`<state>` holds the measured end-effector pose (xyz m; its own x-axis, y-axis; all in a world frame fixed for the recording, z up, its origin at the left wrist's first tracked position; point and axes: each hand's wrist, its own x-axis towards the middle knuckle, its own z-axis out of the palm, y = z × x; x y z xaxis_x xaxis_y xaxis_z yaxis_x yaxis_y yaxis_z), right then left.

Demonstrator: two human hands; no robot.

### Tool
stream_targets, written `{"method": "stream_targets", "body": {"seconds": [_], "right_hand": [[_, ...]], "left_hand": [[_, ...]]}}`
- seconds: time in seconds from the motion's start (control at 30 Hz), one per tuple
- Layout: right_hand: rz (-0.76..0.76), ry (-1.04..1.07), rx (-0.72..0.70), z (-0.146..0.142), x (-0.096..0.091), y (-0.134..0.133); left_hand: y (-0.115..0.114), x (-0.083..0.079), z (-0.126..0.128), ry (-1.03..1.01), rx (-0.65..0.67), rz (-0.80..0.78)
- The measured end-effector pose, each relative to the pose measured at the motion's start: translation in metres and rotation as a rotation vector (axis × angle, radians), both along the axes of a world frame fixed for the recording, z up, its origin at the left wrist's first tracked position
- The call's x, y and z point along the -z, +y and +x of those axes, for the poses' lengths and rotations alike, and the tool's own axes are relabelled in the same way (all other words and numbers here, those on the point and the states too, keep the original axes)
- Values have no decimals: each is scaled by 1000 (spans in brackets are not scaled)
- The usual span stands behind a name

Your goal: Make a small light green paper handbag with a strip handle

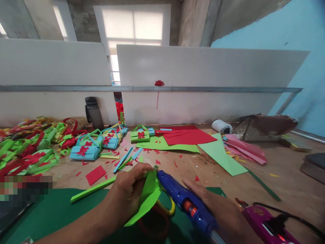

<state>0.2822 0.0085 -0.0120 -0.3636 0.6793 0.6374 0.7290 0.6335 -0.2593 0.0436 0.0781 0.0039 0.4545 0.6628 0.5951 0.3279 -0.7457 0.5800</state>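
My left hand [129, 188] is closed on a folded piece of bright green paper [149, 193] above the green mat. In my right hand [223, 210] is a blue glue gun [182, 196], its nozzle at the paper's upper edge near my left fingertips. Under the paper lie scissors with yellow handles [170, 206], partly hidden. A narrow green paper strip [92, 190] sticks out to the left of my left hand; whether I hold it I cannot tell.
Small paper bags with red bows [85, 152] stand at the back left, beside a grey bottle [94, 112]. Red sheets [190, 135], a pale green sheet [223, 157] and scraps lie ahead. A purple device with a cable [266, 220] sits at the front right, a phone-like dark object [17, 203] at the left.
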Motion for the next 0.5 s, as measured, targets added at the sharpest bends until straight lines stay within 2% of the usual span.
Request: {"method": "stream_targets", "body": {"seconds": [0.23,0.33,0.5], "right_hand": [[-34,-8,7,1,-2,0],[-40,-75,18,5,-4,-1],[63,-206,150,10,-14,2]], "left_hand": [[0,-3,-1,3,-51,51],[1,-6,-1,-19,-48,65],[0,-11,-2,-27,-49,92]]}}
